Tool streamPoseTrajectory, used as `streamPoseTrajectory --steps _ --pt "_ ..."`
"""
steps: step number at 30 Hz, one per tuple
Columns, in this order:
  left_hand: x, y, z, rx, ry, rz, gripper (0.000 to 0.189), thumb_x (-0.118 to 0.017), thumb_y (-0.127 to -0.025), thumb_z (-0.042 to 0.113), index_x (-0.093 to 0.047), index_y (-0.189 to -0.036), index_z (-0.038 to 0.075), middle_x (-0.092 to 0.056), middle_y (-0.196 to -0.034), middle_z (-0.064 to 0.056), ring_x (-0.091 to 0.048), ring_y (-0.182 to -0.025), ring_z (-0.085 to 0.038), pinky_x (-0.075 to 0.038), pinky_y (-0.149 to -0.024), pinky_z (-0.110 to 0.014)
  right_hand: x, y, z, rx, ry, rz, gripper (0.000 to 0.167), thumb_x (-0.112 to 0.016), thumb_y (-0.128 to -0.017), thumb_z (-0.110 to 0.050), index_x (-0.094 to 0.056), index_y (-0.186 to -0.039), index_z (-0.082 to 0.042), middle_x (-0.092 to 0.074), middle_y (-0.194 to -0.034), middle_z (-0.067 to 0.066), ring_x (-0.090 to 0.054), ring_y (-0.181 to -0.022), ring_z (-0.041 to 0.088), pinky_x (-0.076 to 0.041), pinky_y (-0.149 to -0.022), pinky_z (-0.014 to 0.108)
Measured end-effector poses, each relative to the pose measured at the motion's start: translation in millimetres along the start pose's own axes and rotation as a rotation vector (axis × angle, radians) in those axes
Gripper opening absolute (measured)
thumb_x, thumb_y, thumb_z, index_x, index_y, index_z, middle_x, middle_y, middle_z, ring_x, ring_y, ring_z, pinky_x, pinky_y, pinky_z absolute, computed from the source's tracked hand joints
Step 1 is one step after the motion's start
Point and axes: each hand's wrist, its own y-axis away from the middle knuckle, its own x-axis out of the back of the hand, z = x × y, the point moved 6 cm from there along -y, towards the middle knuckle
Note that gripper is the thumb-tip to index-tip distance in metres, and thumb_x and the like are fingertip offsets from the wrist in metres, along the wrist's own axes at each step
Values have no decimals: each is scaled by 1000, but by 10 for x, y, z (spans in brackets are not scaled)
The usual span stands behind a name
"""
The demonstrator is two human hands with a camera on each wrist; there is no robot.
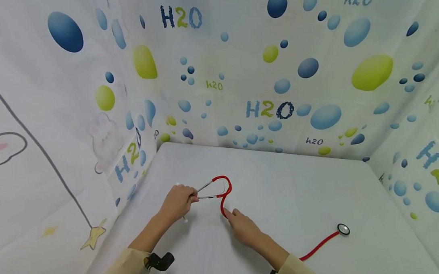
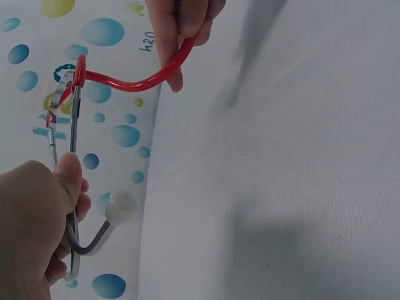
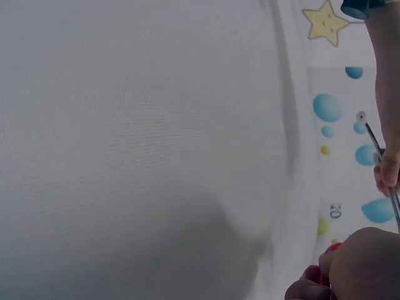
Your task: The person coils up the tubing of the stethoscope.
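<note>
Left hand (image 1: 178, 201): fingers curled, gripping the metal ear tubes (image 1: 207, 197) of a red stethoscope (image 1: 229, 186). Right hand (image 1: 242, 229): partly closed, thumb and fingers pinching the red tubing (image 1: 222, 204) just below the fork; left wrist view shows one finger reaching past the tube.

Stethoscope, left to right: whitish ear tips by the left hand, one clear in the left wrist view, ear tip (image 2: 122, 207) on a bent metal end. Shiny silver tubes run up into the red fork, bent in a loop between the hands, over the white table (image 1: 279, 191). Tubing goes out of sight at the right hand and forearm, shows again past the right sleeve (image 1: 294, 267), ends at the round chest piece (image 1: 343, 229), black rim, silver face, on the table at right.

Writing, left to right: "H2O" slanting up the left wall, blue and green; back wall (image 1: 238, 63) has large "H2O" top and lower middle, smaller "h2O" in green, dark and grey-blue; right wall, big "H2", cut by frame edge.
</note>
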Motion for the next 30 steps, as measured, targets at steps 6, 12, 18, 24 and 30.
streamPoseTrajectory --steps 6,12,18,24,30 --pt "11 -23 16 0 -28 -22 10 -76 -79 22 -70 -76 15 -62 -65 8 -45 -63 -9 -38 -64 -27 20 -2 -150 53 57 -54 45 -55 -94 -14 -48 -138 -17 -56 -94 1 -43 -61 9 -38 -56 18" --pt "41 -16 60 5 -52 -39 12 -77 -78 23 -70 -75 13 -64 -65 6 -48 -63 -11 -40 -65 -28 79 14 -276 111 103 -63 40 -57 -93 -13 -52 -133 -17 -56 -97 0 -44 -63 7 -41 -58 16" --pt "17 0 74 4 -83 -51 13 -76 -79 24 -69 -73 15 -63 -64 7 -50 -65 -12 -41 -66 -29 155 51 -382 181 163 -29 32 -57 -93 -11 -57 -125 -14 -55 -92 -1 -42 -61 6 -39 -56 15" --pt "-35 15 64 -27 -101 -7 13 -78 -76 20 -68 -70 15 -61 -61 7 -50 -63 -12 -41 -64 -29 262 84 -462 269 223 79 22 -56 -95 -16 -61 -116 -16 -52 -86 -3 -39 -59 5 -35 -52 16" --pt "-90 42 90 -54 -118 4 12 -79 -75 17 -68 -70 14 -62 -62 5 -50 -62 -14 -42 -65 -30 254 68 -476 262 278 59 18 -58 -94 -19 -63 -111 -18 -54 -90 -4 -43 -60 6 -40 -54 17"
